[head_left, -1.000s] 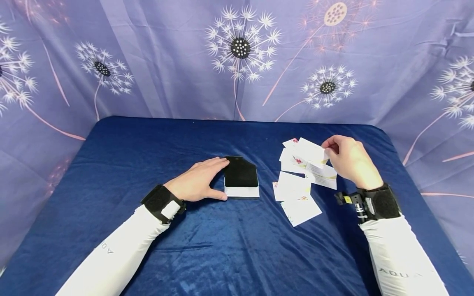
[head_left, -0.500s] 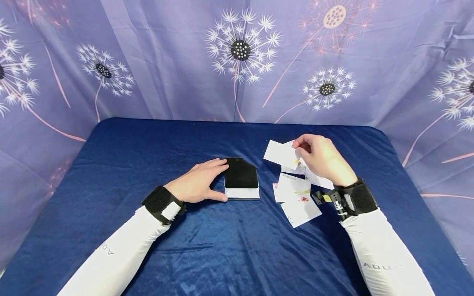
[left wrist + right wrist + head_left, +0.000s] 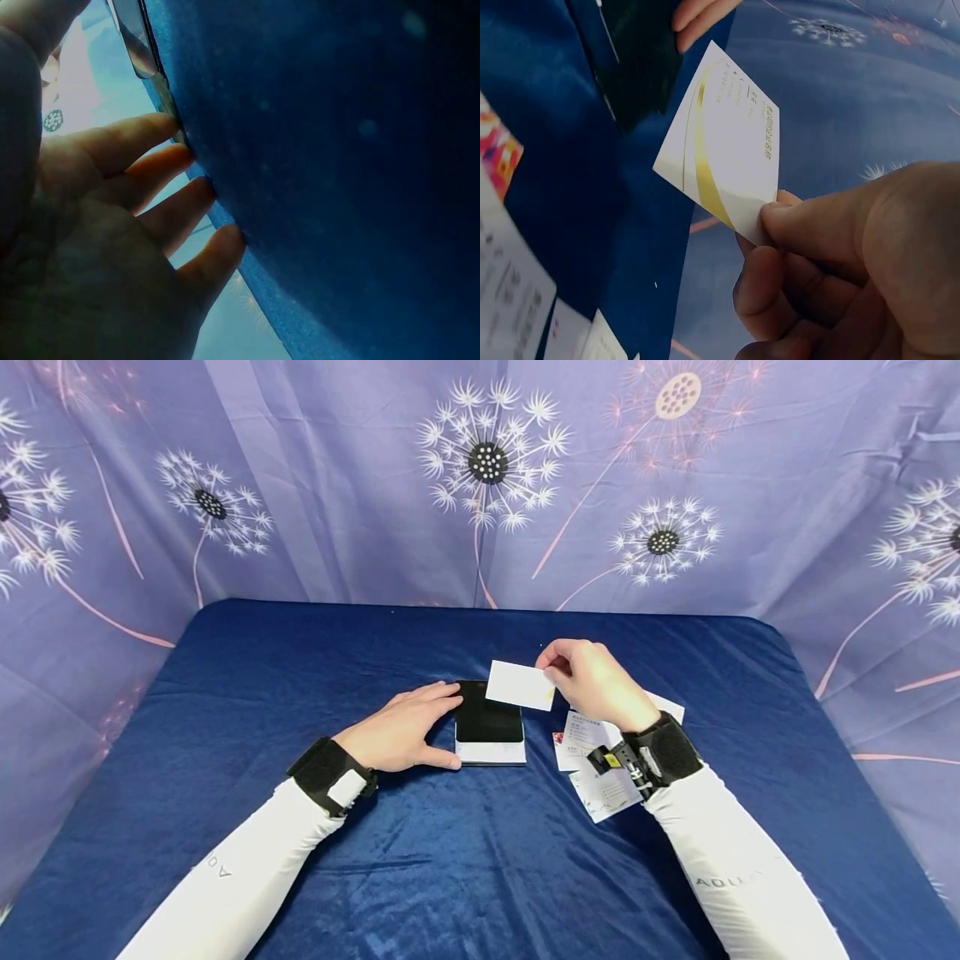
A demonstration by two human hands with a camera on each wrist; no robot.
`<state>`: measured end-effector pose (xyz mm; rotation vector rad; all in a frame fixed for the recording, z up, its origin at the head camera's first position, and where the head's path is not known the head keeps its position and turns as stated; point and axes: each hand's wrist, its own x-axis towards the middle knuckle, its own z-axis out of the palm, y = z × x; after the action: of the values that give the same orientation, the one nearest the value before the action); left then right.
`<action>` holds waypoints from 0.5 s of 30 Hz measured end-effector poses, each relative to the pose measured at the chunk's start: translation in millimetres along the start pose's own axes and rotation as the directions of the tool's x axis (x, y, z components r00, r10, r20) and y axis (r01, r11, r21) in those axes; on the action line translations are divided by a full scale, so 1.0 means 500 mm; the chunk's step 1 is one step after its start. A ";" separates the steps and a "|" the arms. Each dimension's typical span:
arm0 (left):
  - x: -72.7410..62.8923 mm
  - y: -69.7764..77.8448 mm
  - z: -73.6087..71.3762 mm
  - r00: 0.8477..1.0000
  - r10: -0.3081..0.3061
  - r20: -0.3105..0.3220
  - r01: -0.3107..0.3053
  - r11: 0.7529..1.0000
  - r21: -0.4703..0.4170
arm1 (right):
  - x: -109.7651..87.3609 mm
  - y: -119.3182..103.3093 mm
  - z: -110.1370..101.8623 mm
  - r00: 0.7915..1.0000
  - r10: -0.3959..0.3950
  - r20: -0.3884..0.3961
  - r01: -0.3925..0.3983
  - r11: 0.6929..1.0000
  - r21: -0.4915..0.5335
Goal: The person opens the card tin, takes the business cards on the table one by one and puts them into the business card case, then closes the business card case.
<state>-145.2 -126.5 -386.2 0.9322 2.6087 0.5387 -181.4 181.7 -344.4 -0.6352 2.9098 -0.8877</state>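
My right hand (image 3: 598,687) pinches a white business card (image 3: 517,685) by one corner between thumb and fingers. In the head view the card overlaps the upper part of a black card case (image 3: 486,722), which lies with its flap turned back and a white strip along its near side. A gold curve and printed lines show on the business card (image 3: 731,150) in the right wrist view. Stretched out flat on the left, my left hand (image 3: 400,727) touches the case's left edge with fingertips and thumb. The left wrist view shows its fingers (image 3: 169,202) extended beside the case.
Several business cards (image 3: 603,789) lie loosely overlapped right of the case, partly hidden beneath my right hand and wrist. A dark blue cloth (image 3: 450,860) covers the table. Behind its far edge hangs a purple curtain (image 3: 337,485) with dandelion prints.
My right hand has carried the business card leftward from the loose cards to over the black case. My left hand stays in place at the case's edge.
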 end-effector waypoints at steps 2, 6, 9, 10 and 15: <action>0.000 0.000 0.001 1.000 0.000 -0.002 0.000 1.000 -0.002 | 0.004 -0.004 0.007 1.000 -0.022 0.007 0.022 1.000 0.004; 0.001 -0.001 0.002 1.000 -0.003 -0.003 0.003 1.000 -0.011 | 0.013 -0.010 0.018 0.999 -0.051 0.019 0.051 0.998 0.022; 0.002 -0.002 0.003 1.000 -0.004 -0.006 0.004 1.000 -0.012 | 0.019 -0.014 0.027 0.998 -0.048 0.035 0.047 0.998 0.037; 0.002 -0.002 0.003 1.000 -0.005 -0.007 0.005 1.000 -0.011 | 0.021 -0.014 0.029 0.998 -0.047 0.041 0.046 0.998 0.039; 0.001 -0.001 0.002 1.000 -0.018 -0.004 0.018 1.000 -0.018 | 0.029 -0.021 0.041 0.996 -0.044 0.079 0.040 0.998 0.052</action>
<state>-145.3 -126.2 -387.4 0.9026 2.6085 0.5590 -187.9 157.3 -354.4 -0.7137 2.8041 -0.9145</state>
